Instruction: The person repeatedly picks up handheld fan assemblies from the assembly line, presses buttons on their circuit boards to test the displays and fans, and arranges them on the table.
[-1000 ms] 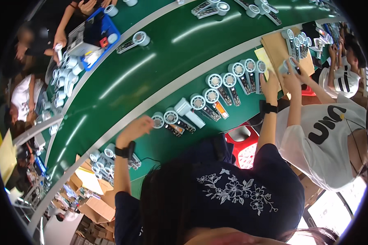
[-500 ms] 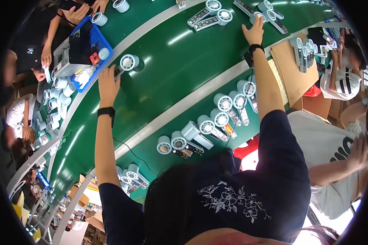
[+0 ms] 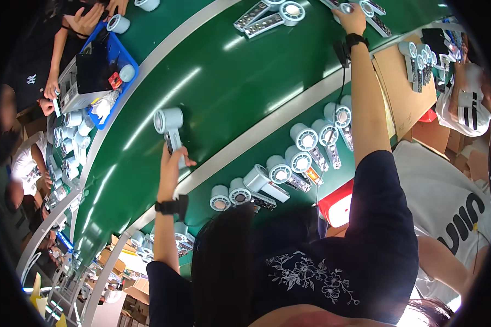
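A light blue handheld fan (image 3: 169,121) is in my left hand (image 3: 172,166). Its round head points away from me, and my fingers are closed round the handle over the green belt. At the far right my right hand (image 3: 353,20) has its fingers curled on the round head of another handheld fan (image 3: 345,8), part of which lies hidden under them. Alongside that hand more fans lie with their handles open, showing the parts inside. A pair of open-handled fans (image 3: 292,12) rests farther left on the belt.
A row of fans (image 3: 279,170) lies on the near green strip beyond a metal rail (image 3: 223,155). On the left stands a blue tray (image 3: 126,57) with a grey box. A cardboard sheet (image 3: 401,90) is at right. People work on both sides.
My left hand has moved nearer and to the right, carrying the fan, whose handle now points toward me. My right hand has gone slightly farther and right, its fingers closing on a fan head.
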Demonstrator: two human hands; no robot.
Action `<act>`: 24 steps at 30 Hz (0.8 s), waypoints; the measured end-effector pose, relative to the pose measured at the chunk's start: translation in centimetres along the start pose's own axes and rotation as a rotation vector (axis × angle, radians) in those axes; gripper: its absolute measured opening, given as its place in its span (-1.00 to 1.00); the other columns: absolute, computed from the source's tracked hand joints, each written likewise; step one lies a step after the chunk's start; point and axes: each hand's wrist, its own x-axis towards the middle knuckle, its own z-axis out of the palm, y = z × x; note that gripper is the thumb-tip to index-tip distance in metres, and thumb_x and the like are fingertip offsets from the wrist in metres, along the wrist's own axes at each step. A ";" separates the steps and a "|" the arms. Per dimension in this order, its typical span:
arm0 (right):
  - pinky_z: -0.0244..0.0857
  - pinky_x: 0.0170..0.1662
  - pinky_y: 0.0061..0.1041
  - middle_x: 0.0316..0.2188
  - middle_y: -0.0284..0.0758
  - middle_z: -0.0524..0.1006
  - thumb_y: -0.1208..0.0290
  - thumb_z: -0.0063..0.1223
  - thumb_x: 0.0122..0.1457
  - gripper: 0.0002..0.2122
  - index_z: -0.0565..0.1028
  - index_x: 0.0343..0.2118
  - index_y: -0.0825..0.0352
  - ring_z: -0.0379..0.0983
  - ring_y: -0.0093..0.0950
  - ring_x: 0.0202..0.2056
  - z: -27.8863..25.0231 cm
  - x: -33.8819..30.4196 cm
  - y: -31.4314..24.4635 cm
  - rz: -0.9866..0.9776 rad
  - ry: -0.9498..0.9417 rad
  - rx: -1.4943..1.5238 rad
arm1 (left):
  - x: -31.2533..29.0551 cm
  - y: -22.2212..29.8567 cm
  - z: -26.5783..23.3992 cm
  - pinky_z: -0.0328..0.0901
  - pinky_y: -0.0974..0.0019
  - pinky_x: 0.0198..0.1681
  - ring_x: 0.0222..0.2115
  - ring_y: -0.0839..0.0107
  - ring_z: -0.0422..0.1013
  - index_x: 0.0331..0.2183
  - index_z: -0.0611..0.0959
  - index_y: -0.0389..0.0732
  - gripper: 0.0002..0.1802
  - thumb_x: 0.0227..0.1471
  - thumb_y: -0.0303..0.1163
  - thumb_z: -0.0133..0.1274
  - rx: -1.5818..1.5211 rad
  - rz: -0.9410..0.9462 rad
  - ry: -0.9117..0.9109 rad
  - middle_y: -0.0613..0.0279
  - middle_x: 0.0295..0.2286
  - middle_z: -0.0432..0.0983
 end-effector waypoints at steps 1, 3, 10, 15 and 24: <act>0.28 -0.10 -0.36 -0.10 -0.22 0.38 0.17 0.27 -0.14 -0.46 0.35 -0.08 0.26 0.36 -0.26 -0.12 -1.2 0.0 -0.9 -0.009 -0.158 -0.017 | -1.3 -0.5 0.8 0.27 0.36 -0.50 -0.62 0.49 0.29 -0.24 0.34 -0.27 -0.76 0.03 -0.40 -0.09 -0.057 -0.044 0.019 0.24 -0.52 0.32; 0.28 -0.11 -0.35 -0.10 -0.19 0.38 0.21 0.27 -0.13 -0.50 0.37 -0.12 0.29 0.37 -0.24 -0.14 -4.1 -0.2 -2.7 -0.019 -0.463 -0.054 | -3.4 -0.8 2.6 0.25 0.40 -0.51 -0.61 0.50 0.29 -0.21 0.34 -0.27 -0.73 0.02 -0.39 -0.09 -0.110 -0.084 0.022 0.27 -0.50 0.31; 0.24 -0.04 -0.40 0.03 -0.13 0.26 0.52 0.09 -0.12 -0.60 0.39 -0.12 0.34 0.33 -0.23 -0.09 -9.1 -3.2 -6.0 -0.388 -0.606 0.030 | -9.5 -0.6 6.1 0.21 0.41 -0.55 -0.64 0.51 0.27 -0.25 0.35 -0.25 -0.76 0.02 -0.38 -0.07 -0.001 -0.028 0.113 0.27 -0.54 0.29; 0.36 -0.36 -0.22 -0.40 -0.05 0.48 0.37 0.04 0.03 -0.73 0.36 -0.23 0.39 0.43 -0.04 -0.38 -9.0 -6.7 -5.3 -0.415 0.025 -0.208 | -12.9 1.4 8.2 0.20 0.45 -0.56 -0.67 0.50 0.26 -0.27 0.35 -0.25 -0.81 0.05 -0.39 -0.10 -0.044 0.001 0.090 0.26 -0.62 0.30; 0.42 -0.40 -0.24 0.05 0.02 0.18 0.14 0.15 -0.03 -0.41 0.15 -0.07 0.41 0.37 -0.16 -0.10 -1.9 -12.6 -15.7 1.151 -0.357 0.460 | -16.8 1.7 8.9 0.13 0.41 -0.66 -0.69 0.49 0.20 -0.14 0.32 -0.25 -0.61 0.19 -0.13 -0.26 -0.463 0.026 -0.008 0.25 -0.53 0.31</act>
